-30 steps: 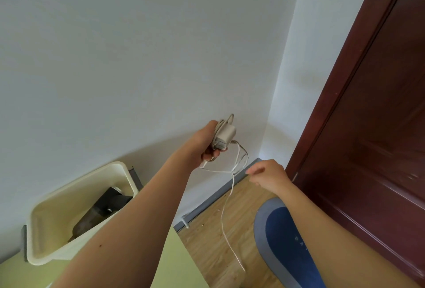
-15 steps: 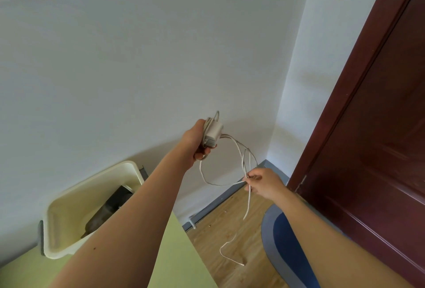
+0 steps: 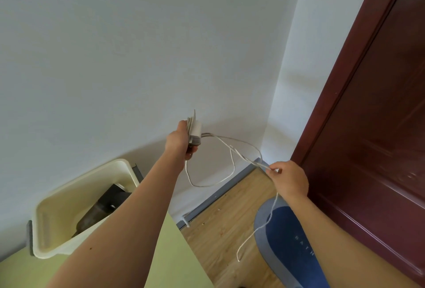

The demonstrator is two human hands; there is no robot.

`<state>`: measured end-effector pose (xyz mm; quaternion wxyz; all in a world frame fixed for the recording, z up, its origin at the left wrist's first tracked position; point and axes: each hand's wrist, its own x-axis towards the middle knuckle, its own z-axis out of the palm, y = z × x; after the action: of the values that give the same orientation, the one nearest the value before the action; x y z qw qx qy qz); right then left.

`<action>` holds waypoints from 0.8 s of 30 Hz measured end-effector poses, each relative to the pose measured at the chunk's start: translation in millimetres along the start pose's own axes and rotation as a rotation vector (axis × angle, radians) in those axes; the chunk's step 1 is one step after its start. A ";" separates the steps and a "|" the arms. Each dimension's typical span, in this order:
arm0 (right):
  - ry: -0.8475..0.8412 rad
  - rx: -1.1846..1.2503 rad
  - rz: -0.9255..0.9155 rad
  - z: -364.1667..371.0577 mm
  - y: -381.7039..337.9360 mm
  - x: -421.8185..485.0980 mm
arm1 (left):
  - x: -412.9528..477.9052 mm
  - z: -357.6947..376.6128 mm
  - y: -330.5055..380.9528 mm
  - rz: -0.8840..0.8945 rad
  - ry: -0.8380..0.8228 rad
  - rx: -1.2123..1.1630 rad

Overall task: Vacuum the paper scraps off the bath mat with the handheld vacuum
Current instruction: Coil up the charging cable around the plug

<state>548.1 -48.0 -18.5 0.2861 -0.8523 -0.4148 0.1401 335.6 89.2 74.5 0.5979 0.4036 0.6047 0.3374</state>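
**A:** What is held in the left grip (image 3: 181, 141)?

**B:** A smooth, white, box-shaped adapter (image 3: 196, 131) is clasped there. The fingers are curled round the block, and several turns of flex are seen pressed flat against one face.

**A:** And the right grip (image 3: 291, 178)?

**B:** A thin, round, white cord (image 3: 204, 186) is pinched between the thumb and fingertips (image 3: 273, 170), with the remaining fingers curled in. Between the two grips the cord is strung in slack strands, and one loop hangs below the left grip. Beyond the right grip the free end dangles downward in front of the mat.

**A:** Where is the bath mat (image 3: 287, 241) found?

**B:** It lies directly below the right grip, flat on the floor (image 3: 230, 230). A rounded shape is shown, dark blue in the middle with a grey-blue border and pale lettering. Part of it is hidden by the right forearm.

**A:** Are paper scraps seen?

**B:** A few tiny pale specks (image 3: 218, 209) are scattered on the wood-grain floor, below and between the grips and beside the mat. What they are cannot be told.

**A:** What is found below and left of the left grip?

**B:** A cream plastic tub (image 3: 64, 215) with rounded corners stands on a yellow-green table (image 3: 174, 253). A dark, matt, angular object (image 3: 101, 209) lies inside. Whether it is the handheld vacuum cannot be told.

**A:** And to the right of the right grip?

**B:** A dark red, glossy, panelled door (image 3: 379, 126) is seen.
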 end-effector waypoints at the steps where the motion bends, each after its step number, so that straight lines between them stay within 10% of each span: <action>1: 0.062 -0.049 -0.035 -2.7 -3.6 0.8 | -1.8 2.0 -0.7 -0.004 -0.023 0.008; 17: 0.421 -0.192 -0.570 -11.4 -38.3 12.7 | -17.9 16.2 2.2 0.022 -0.147 0.151; 24: 0.274 -0.186 -0.703 -4.6 -37.8 19.4 | -15.8 20.5 2.6 0.023 -0.139 0.152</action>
<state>538.6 -15.8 8.0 0.2908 -0.6912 -0.6507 -0.1198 355.5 74.7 82.8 0.6021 0.4772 0.5809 0.2688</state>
